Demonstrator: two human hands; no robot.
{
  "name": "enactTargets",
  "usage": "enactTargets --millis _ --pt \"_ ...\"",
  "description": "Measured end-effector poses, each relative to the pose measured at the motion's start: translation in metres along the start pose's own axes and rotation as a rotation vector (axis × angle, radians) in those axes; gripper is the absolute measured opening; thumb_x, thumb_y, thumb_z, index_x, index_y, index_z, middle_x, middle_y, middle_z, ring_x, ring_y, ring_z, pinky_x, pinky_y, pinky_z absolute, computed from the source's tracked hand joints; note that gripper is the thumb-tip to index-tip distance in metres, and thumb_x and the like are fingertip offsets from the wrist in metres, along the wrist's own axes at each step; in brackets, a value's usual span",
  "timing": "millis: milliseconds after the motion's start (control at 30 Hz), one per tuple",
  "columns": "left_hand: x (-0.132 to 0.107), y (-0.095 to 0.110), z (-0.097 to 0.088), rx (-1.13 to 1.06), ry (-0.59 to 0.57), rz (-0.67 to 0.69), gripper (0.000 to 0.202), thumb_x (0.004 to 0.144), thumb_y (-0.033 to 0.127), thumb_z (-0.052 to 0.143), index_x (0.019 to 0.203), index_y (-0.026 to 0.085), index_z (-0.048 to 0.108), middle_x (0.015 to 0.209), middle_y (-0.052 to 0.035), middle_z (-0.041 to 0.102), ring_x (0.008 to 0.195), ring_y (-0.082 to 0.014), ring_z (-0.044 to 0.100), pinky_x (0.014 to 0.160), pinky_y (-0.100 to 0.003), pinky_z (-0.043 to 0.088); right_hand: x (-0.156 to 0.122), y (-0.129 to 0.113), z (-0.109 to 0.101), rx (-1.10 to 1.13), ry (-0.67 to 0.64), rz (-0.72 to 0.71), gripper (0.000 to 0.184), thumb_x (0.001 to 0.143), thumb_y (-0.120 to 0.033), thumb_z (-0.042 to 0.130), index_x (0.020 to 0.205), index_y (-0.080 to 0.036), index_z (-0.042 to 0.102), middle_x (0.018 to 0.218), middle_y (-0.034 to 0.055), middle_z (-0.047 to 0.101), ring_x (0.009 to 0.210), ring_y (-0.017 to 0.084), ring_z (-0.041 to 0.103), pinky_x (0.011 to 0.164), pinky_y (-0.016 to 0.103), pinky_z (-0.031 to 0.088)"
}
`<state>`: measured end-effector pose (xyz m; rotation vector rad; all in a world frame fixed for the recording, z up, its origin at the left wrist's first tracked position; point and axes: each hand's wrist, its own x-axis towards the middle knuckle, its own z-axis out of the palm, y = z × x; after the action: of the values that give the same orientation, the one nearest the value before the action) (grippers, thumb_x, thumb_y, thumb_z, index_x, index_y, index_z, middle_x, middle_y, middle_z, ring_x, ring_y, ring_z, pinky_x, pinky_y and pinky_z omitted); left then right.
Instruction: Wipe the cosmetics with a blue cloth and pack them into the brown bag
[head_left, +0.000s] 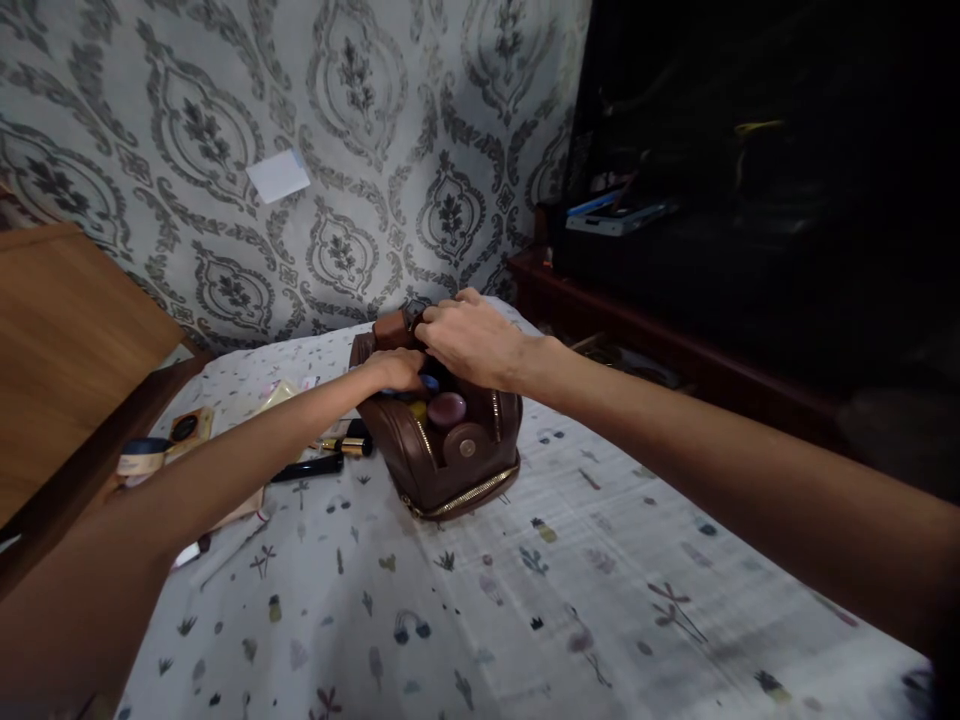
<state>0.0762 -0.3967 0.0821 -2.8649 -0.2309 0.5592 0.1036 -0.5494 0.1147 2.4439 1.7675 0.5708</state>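
Brown bag (457,485), one, unzipped. Left hand (403,370), fingers inside; right hand (476,340), curled at far rim; holds cannot be told. Jar (142,460), one, left; lettering unreadable.

The left hand (399,371) and right hand (476,340) are bare, like the slim forearms (675,442).

Around the left fingers (409,368) and below the right fingers (439,328), the brown bag (405,445) looks like smooth leather with a soft sheen, its zip (472,493) toothed in shiny gold-coloured metal. Nearer than both, the purple round item (446,409) seems smooth, faintly glossy plastic. Left of the fingers, a black tube (307,468) shines on matt, lightly creased cloth (570,560). Beyond them, matt white paper (279,176); far left, smooth wood panelling (82,330).
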Motion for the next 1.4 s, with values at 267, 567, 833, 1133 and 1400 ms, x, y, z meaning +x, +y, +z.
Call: enactTargets --millis 267,567,833,1133,1400 --pt "0.002 -0.001 -0.001 -0.039 0.008 0.019 0.055 0.077 0.049 0.071 0.124 0.02 0.065 0.126 -0.0122 0.07 0.111 -0.0303 0.068 0.085 -0.031 0.054 0.002 0.006 0.004 0.027 -0.145 0.042 0.025 0.092 -0.009 0.051 0.107 -0.014 0.071 0.116 0.0144 0.071 0.112 0.03 0.065 0.088 0.04 0.039" --pt "0.005 -0.013 0.01 -0.118 0.074 0.07 0.048 0.074 0.049 0.071 0.112 0.021 0.068 0.115 -0.0078 0.073 0.104 -0.0281 0.069 0.08 -0.028 0.052 0.021 0.009 0.013 -0.158 -0.237 -0.031 0.023 0.093 -0.01 0.055 0.111 -0.011 0.069 0.117 0.0153 0.071 0.117 0.028 0.062 0.092 0.036 0.042" --pt "0.008 -0.019 0.013 -0.183 0.086 0.097 0.047 0.075 0.048 0.069 0.112 0.019 0.069 0.115 -0.0076 0.073 0.104 -0.0279 0.068 0.08 -0.028 0.052 0.033 0.016 0.015 -0.136 -0.175 -0.054 0.021 0.094 -0.012 0.054 0.105 -0.014 0.072 0.11 0.0131 0.074 0.108 0.024 0.067 0.087 0.033 0.043" --pt "0.002 -0.017 0.011 -0.195 0.06 0.088 0.05 0.078 0.049 0.068 0.117 0.019 0.066 0.119 -0.0083 0.072 0.106 -0.0276 0.069 0.084 -0.028 0.052 0.039 0.012 0.013 -0.082 -0.173 -0.101 0.023 0.094 -0.009 0.053 0.103 -0.011 0.074 0.105 0.0148 0.074 0.107 0.026 0.068 0.085 0.033 0.047" --pt "0.0 -0.011 0.01 -0.171 0.033 0.037 0.063 0.076 0.054 0.07 0.126 0.019 0.059 0.128 -0.0134 0.068 0.113 -0.0327 0.067 0.088 -0.035 0.054 0.038 0.007 0.008 -0.083 -0.181 -0.112 0.028 0.093 -0.005 0.049 0.111 -0.006 0.072 0.118 0.0206 0.069 0.111 0.027 0.066 0.088 0.034 0.049"
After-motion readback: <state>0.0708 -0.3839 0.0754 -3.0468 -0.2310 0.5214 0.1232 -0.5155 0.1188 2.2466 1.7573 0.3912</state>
